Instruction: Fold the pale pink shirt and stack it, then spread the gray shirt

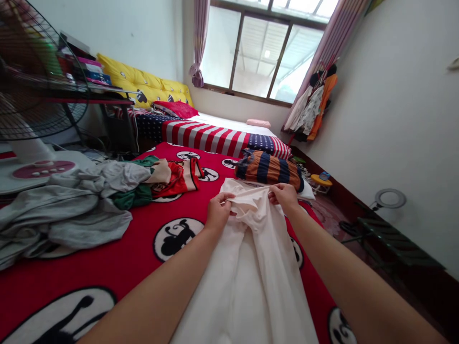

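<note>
A pair of white trousers (247, 267) lies stretched toward me over the red patterned bedspread (143, 239), its waist at the far end. My left hand (219, 210) pinches the left side of the waistband. At the right side of the waistband, my right hand (283, 195) has its fingers closed on the cloth. Between the hands the fabric sags in loose folds. Just beyond the waistband sits a folded garment with orange and navy stripes (268, 167).
Left of me lie a heap of grey clothing (89, 205) and a red garment (179, 177). A fan (36, 86) stands at the far left. Behind is a second bed with a striped cover (204, 136). To the right are a ring light (390, 198) and a yellow stool (321, 180).
</note>
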Motion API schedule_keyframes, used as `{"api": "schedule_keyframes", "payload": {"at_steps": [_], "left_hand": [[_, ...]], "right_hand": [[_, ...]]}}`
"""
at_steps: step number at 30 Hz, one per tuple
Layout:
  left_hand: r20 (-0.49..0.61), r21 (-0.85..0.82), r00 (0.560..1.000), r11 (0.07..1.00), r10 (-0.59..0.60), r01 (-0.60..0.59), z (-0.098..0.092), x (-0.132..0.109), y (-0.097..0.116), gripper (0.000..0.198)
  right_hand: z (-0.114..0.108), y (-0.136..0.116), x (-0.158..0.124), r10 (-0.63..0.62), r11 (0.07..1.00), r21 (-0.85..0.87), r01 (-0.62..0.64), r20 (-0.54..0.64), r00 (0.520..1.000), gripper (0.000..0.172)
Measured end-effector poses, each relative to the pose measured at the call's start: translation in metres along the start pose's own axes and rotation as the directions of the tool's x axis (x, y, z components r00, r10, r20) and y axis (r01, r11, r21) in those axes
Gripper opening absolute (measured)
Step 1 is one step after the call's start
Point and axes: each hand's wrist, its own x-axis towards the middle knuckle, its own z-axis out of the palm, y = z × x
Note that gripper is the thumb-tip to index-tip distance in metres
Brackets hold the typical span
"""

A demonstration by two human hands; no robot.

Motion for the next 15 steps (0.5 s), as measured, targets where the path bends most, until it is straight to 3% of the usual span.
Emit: {"api": "schedule_keyframes", "payload": {"at_steps": [2, 4, 7, 9, 12, 15], "left_hand": [[-0.027, -0.057, 0.998, 0.997, -0.052, 0.05, -0.002, 0.007, -0.007, 0.022], [-0.036, -0.028, 0.999, 0.999, -0.027, 0.026, -0.003, 0.011, -0.011, 0.026], [-0.065, 0.143, 0.99, 0.983, 0.122, -0.112, -0.004, 0.009, -0.008, 0.031], [-0.052, 0.306, 0.965, 0.924, 0.257, -0.23, -0.004, 0.003, 0.0, 0.029], [0.084, 0.536, 0.891, 0.734, 0.446, -0.417, -0.002, -0.007, 0.012, 0.023], [0.286, 0.598, 0.841, 0.6, 0.459, -0.531, 0.0, -0.015, 0.017, 0.021]], "right_hand": [[0.011, 0.003, -0.009, -0.008, 1.0, 0.012, 0.008, 0.01, 1.0, 0.008], [0.018, 0.008, -0.018, -0.046, 0.999, -0.006, 0.046, 0.006, 0.999, 0.014], [0.016, 0.013, -0.024, -0.136, 0.986, -0.1, 0.131, -0.053, 0.989, 0.018], [0.008, 0.018, -0.021, -0.182, 0.969, -0.187, 0.161, -0.104, 0.978, 0.02], [-0.004, 0.025, -0.011, -0.185, 0.946, -0.297, 0.13, -0.165, 0.969, 0.027], [-0.01, 0.034, 0.001, -0.16, 0.925, -0.367, 0.096, -0.149, 0.976, 0.034]]}}
